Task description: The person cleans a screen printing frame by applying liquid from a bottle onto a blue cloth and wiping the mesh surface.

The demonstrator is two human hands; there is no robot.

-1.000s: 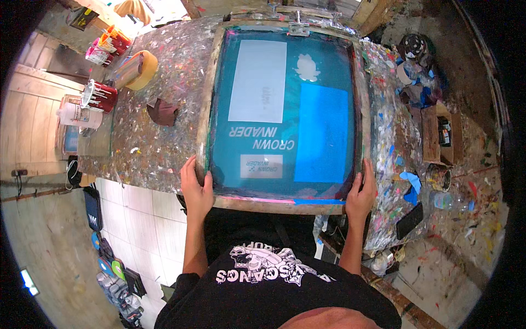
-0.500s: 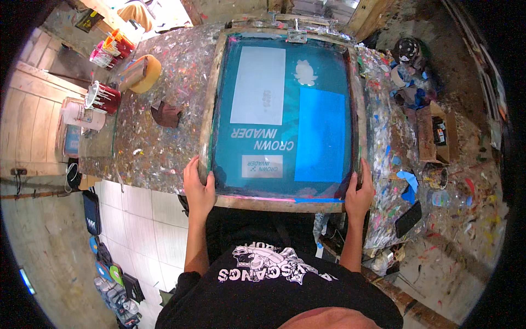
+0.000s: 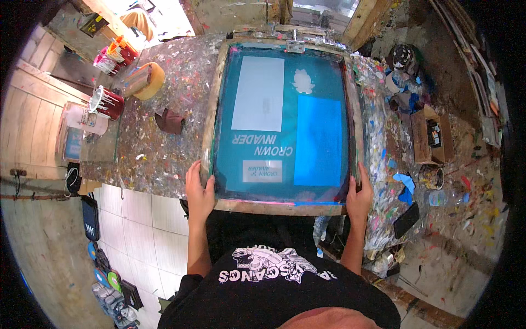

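A wooden screen-printing frame (image 3: 319, 208) with teal mesh (image 3: 230, 181) lies in front of me, held by metal clamps (image 3: 295, 46) at its far edge. Its mesh carries pale printed lettering, a white rectangle (image 3: 257, 88), a small white shape (image 3: 302, 80) and a bright blue rectangle (image 3: 318, 142). My left hand (image 3: 200, 194) grips the near part of the frame's left side. My right hand (image 3: 360, 192) grips the right side at about the same height. Both have their fingers along the outer edge and thumbs on top.
Paint buckets (image 3: 107, 101) and a tape roll (image 3: 148, 81) sit left on the paint-spattered table (image 3: 142, 142), beside a brown scrap (image 3: 169, 119). At right are an open cardboard box (image 3: 430, 134), a can (image 3: 432, 176), blue tape pieces (image 3: 405, 186) and a black phone-like object (image 3: 406, 219).
The frame and both hands appear slightly lower in the picture, with the surroundings shifted likewise, as if my view has tilted up a little. My grip looks the same.
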